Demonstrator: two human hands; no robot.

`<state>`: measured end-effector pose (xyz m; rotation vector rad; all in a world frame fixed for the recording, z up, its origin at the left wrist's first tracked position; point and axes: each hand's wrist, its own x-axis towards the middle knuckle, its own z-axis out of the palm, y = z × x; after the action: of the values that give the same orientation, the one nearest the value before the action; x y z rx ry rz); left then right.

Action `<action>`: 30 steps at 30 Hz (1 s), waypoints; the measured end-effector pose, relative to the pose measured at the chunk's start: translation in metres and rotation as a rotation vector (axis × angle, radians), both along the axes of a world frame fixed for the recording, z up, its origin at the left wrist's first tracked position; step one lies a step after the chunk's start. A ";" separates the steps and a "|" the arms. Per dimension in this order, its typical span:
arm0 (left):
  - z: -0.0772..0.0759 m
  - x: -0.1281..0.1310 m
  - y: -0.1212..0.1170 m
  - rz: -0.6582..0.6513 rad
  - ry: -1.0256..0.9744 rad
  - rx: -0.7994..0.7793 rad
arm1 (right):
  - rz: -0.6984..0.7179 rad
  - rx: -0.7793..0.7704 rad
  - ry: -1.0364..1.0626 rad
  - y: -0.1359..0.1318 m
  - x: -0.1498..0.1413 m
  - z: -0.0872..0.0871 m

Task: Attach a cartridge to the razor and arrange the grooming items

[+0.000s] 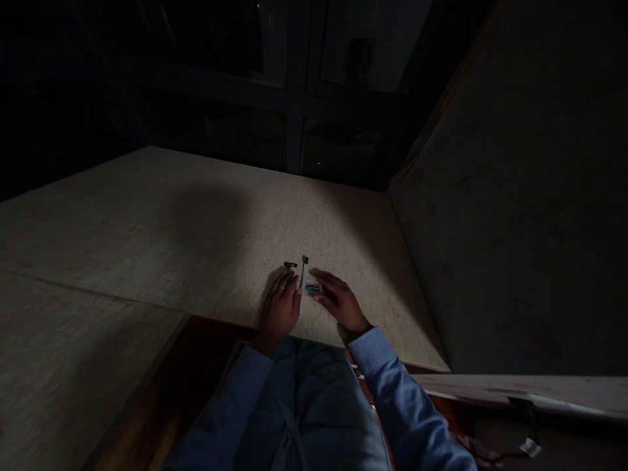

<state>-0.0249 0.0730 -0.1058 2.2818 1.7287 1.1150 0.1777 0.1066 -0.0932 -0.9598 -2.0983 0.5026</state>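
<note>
My left hand [281, 309] rests low over the pale tabletop, its fingers curved and its thumb against the lower end of a narrow pale strip [305, 277] with a dark tip. Just beyond the left fingertips is a small black bar-shaped piece [290, 265], apparently with a short stem under it. To the right of the strip, a small teal-and-dark piece [313, 288] with a clear edge sits between the thumb and fingers of my right hand [343, 304]. Dim light and small size hide the exact kind of these things.
The pale mottled tabletop [210, 261] ends at dark window frames [294, 131] at the back. A wall panel [515, 196] rises on the right. Below right, a cable with a white tag [530, 447] lies beside a ledge. My lap is under the table's front edge.
</note>
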 end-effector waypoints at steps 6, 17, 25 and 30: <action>-0.003 -0.002 0.000 0.004 -0.022 0.020 | -0.034 -0.024 0.032 -0.004 0.000 0.000; -0.002 -0.003 -0.003 0.015 -0.054 0.027 | -0.034 0.009 -0.045 -0.004 0.000 0.003; 0.002 -0.002 -0.004 0.015 -0.044 0.028 | 0.003 0.096 -0.177 -0.005 -0.001 0.005; 0.003 -0.002 -0.004 0.009 -0.038 0.016 | -0.021 0.125 -0.231 -0.007 -0.003 0.003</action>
<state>-0.0270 0.0690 -0.1029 2.2483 1.7250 1.1696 0.1744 0.0999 -0.0902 -1.0055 -2.2922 0.2548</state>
